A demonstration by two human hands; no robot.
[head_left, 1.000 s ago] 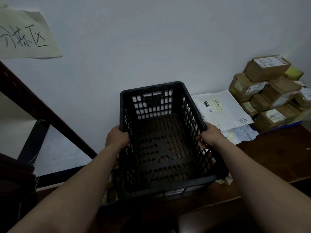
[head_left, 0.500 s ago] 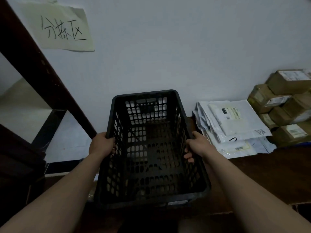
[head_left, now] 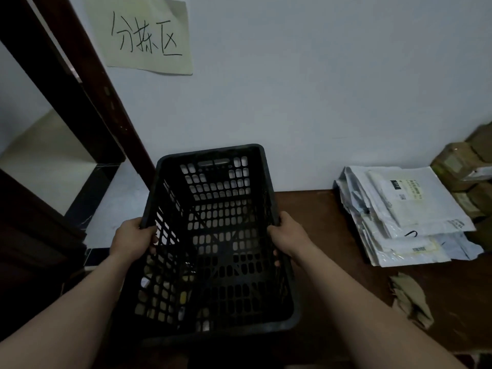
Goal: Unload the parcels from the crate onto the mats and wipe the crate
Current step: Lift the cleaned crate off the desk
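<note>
A black perforated plastic crate (head_left: 213,153) is held up in front of me, tilted so its open top faces me, with nothing inside. My left hand (head_left: 130,239) grips its left rim and my right hand (head_left: 288,235) grips its right rim, fingers curled over the edges. To the right, a pile of white mailer-bag parcels (head_left: 415,209) lies on the brown surface (head_left: 332,222). Cardboard box parcels (head_left: 463,171) are stacked at the far right edge.
A crumpled tan cloth (head_left: 411,298) lies on the brown surface right of the crate. A dark wooden frame post (head_left: 87,83) slants at the left. A paper sign (head_left: 146,35) with handwritten characters hangs on the white wall.
The view has swung left and the crate, still held by both hands, has shifted left and lower; the parcels have slid toward the right edge and the cloth has come into sight.
</note>
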